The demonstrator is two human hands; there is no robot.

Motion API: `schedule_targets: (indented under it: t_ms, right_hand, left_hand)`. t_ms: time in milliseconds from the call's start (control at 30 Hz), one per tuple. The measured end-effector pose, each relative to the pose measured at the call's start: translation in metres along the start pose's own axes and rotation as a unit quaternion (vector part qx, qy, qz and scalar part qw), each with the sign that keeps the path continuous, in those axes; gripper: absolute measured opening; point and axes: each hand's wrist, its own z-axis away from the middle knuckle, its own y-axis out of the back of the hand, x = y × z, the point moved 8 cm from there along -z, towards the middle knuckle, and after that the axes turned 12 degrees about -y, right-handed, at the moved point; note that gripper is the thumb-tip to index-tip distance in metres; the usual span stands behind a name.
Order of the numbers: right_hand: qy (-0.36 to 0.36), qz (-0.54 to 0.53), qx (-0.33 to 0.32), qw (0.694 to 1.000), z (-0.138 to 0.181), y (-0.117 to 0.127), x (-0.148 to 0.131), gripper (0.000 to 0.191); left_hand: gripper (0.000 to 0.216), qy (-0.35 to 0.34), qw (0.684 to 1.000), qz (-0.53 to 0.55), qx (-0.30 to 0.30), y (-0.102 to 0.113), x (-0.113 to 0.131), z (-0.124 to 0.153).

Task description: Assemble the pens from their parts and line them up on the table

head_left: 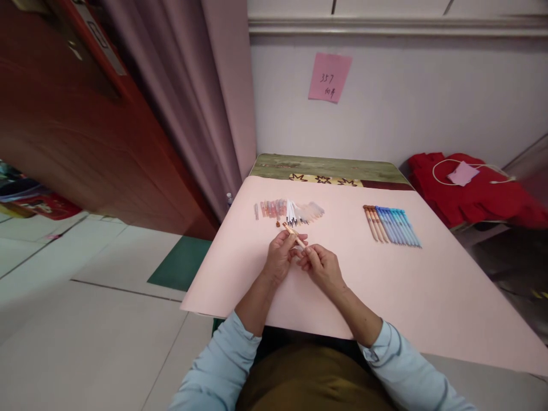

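Observation:
My left hand and my right hand meet over the near middle of the table. Between them is a slim beige pen, slanting up to the left with a brownish upper end. My left fingers wrap its upper part, and my right fingertips pinch its lower end. Just beyond my hands lie several white pen refills with dark tips. To their left is a row of small reddish-brown and clear pen parts; to their right, pale translucent pieces. A tiny brown piece lies near my left fingers.
A neat row of pens, brown through blue to turquoise, lies on the right of the pink-covered table. Red cloth with a cord is piled beyond its right edge. A curtain and a wooden door stand left.

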Motion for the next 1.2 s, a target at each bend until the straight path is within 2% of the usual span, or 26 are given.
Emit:
schedule_targets:
  t_ms: [233,533,800,1200]
  right_hand:
    - [-0.018,0.032,0.020,0.999,0.000,0.003,0.001,0.031]
    - [0.010,0.085,0.044,0.995,0.006,0.006,-0.007,0.030]
    - [0.043,0.062,0.064,0.995,0.009,0.009,-0.010,0.032]
    - [0.040,0.084,0.057,0.994,0.010,0.008,-0.011,0.029]
  left_hand:
    - [0.024,-0.063,0.997,0.009,0.043,0.009,0.007,-0.006]
    - [0.025,-0.010,0.991,0.099,0.086,0.016,0.001,-0.006]
    - [0.010,0.028,0.965,0.242,0.099,0.018,0.002,-0.010]
    - [0.017,0.039,0.946,0.284,0.149,0.017,0.009,-0.008]
